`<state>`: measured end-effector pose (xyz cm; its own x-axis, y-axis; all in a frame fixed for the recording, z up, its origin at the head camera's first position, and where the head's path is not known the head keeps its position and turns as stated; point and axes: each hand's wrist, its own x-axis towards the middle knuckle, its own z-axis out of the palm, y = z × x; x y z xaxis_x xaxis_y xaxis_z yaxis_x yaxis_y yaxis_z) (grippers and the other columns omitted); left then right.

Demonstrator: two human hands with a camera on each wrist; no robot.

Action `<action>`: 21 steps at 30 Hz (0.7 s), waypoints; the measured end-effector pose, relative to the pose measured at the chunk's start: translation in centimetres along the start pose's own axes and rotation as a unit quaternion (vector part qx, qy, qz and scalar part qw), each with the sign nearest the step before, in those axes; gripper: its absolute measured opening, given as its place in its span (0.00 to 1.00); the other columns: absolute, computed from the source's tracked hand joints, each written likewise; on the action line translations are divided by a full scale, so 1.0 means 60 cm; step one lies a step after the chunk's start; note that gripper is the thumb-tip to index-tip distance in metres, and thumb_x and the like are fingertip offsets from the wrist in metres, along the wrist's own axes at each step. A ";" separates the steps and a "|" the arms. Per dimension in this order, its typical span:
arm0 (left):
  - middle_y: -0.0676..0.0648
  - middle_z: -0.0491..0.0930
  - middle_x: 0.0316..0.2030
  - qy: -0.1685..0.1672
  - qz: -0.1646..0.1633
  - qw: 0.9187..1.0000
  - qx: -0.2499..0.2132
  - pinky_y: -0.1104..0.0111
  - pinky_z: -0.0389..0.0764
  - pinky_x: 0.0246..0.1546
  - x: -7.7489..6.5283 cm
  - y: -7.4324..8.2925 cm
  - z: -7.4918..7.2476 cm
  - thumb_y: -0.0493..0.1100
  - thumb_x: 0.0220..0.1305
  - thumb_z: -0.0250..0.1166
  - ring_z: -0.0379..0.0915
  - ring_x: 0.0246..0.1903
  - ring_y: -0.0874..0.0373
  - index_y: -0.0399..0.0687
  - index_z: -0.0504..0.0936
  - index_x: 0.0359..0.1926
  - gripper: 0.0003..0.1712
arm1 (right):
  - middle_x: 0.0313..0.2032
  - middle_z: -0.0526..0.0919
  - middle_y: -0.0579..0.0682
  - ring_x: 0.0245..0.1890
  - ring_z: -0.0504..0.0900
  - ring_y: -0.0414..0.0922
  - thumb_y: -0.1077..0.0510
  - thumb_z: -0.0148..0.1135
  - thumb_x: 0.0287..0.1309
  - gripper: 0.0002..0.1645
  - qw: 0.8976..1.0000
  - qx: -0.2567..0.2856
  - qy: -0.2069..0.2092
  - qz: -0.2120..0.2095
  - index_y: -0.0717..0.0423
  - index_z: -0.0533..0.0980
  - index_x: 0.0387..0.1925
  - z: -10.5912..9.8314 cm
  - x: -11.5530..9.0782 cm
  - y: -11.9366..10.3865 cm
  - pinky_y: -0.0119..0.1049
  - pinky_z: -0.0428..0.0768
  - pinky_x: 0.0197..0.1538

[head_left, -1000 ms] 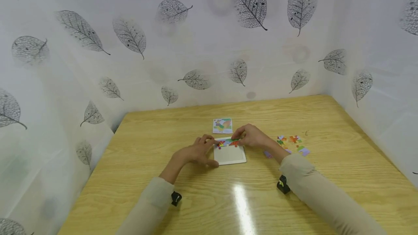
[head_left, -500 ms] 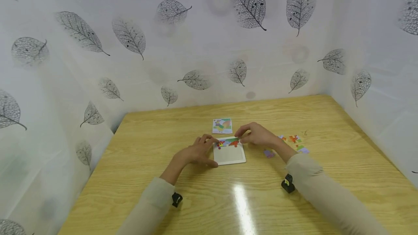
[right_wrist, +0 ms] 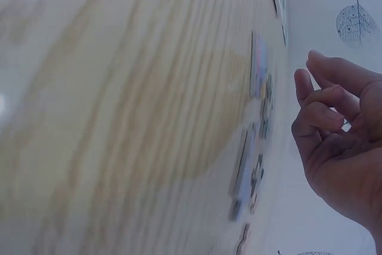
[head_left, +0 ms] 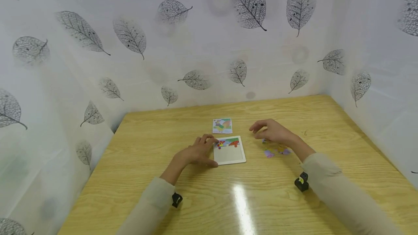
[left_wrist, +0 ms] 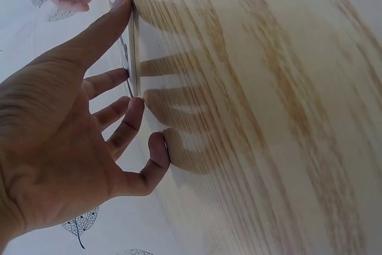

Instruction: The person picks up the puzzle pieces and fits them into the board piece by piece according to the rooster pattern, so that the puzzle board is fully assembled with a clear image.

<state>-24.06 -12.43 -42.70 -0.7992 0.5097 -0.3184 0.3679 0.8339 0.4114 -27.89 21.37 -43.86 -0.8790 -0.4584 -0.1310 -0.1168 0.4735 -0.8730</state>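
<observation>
A white puzzle tray [head_left: 231,155] lies on the table, with joined puzzle pieces [head_left: 228,143] along its far side, colored red, blue and green. My left hand [head_left: 196,151] rests at the tray's left edge, thumb at the near corner and index finger on the far corner. In the left wrist view, the thumb [left_wrist: 98,34] touches the tray's side and the fingers are loosely bent. Up above the table, my right hand [head_left: 272,131] holds nothing, its fingers loosely curled. Loose puzzle pieces [head_left: 269,154] lie below it, partly hidden by hand and forearm.
A small picture card [head_left: 222,126] showing a colorful animal lies just behind the tray. The wooden table [head_left: 183,206] meets a leaf-print curtain [head_left: 209,46] at the back and sides. In the right wrist view, several flat pieces [right_wrist: 243,165] are seen edge-on.
My right hand has let go of the piece at the tray's far right and moved right, over the loose pieces. My left hand stays at the tray's left edge.
</observation>
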 end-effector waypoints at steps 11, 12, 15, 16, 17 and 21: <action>0.46 0.55 0.78 0.004 -0.003 1.000 0.004 0.30 0.63 0.66 0.000 -0.001 0.001 0.59 0.61 0.76 0.52 0.74 0.41 0.54 0.63 0.77 0.49 | 0.56 0.79 0.64 0.43 0.81 0.49 0.63 0.67 0.67 0.20 0.998 -0.055 0.010 -0.001 0.63 0.79 0.59 -0.034 -0.028 0.026 0.39 0.81 0.44; 0.46 0.55 0.78 0.004 -0.003 1.000 0.004 0.30 0.63 0.66 0.000 -0.001 0.001 0.59 0.61 0.77 0.52 0.74 0.41 0.54 0.63 0.76 0.49 | 0.56 0.80 0.64 0.51 0.81 0.54 0.63 0.67 0.67 0.20 0.998 -0.064 0.008 -0.008 0.63 0.79 0.59 -0.037 -0.030 0.027 0.42 0.82 0.50; 0.46 0.55 0.77 0.006 -0.003 1.000 0.006 0.31 0.64 0.66 0.000 0.000 0.000 0.58 0.61 0.77 0.53 0.73 0.41 0.54 0.62 0.76 0.50 | 0.58 0.79 0.64 0.63 0.76 0.65 0.65 0.67 0.66 0.21 0.998 -0.062 -0.007 -0.009 0.64 0.79 0.59 -0.044 -0.037 0.030 0.49 0.81 0.58; 0.46 0.55 0.77 0.007 -0.002 1.000 0.007 0.31 0.64 0.66 0.000 0.000 0.000 0.58 0.60 0.77 0.53 0.73 0.41 0.53 0.62 0.76 0.50 | 0.59 0.78 0.64 0.65 0.74 0.66 0.66 0.67 0.66 0.21 0.998 -0.058 -0.012 -0.008 0.64 0.78 0.59 -0.045 -0.039 0.032 0.49 0.81 0.58; 0.46 0.56 0.77 0.007 -0.002 1.000 0.007 0.31 0.64 0.66 0.000 0.000 0.000 0.58 0.60 0.77 0.54 0.73 0.41 0.53 0.62 0.76 0.50 | 0.59 0.78 0.64 0.65 0.74 0.67 0.66 0.67 0.65 0.22 0.998 -0.055 -0.016 -0.007 0.65 0.78 0.59 -0.046 -0.041 0.033 0.48 0.82 0.58; 0.46 0.56 0.77 0.012 0.004 1.000 0.009 0.31 0.66 0.65 0.002 -0.004 0.003 0.59 0.60 0.77 0.54 0.73 0.40 0.54 0.63 0.76 0.50 | 0.59 0.79 0.64 0.53 0.80 0.59 0.68 0.68 0.61 0.23 0.999 -0.047 -0.024 -0.001 0.64 0.79 0.58 -0.048 -0.042 0.037 0.36 0.80 0.39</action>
<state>-24.13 -12.53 -42.98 -0.8071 0.5117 -0.2945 0.3833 0.8336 0.3977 -27.24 25.76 -44.13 -0.8553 -0.4949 -0.1536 -0.1640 0.5397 -0.8258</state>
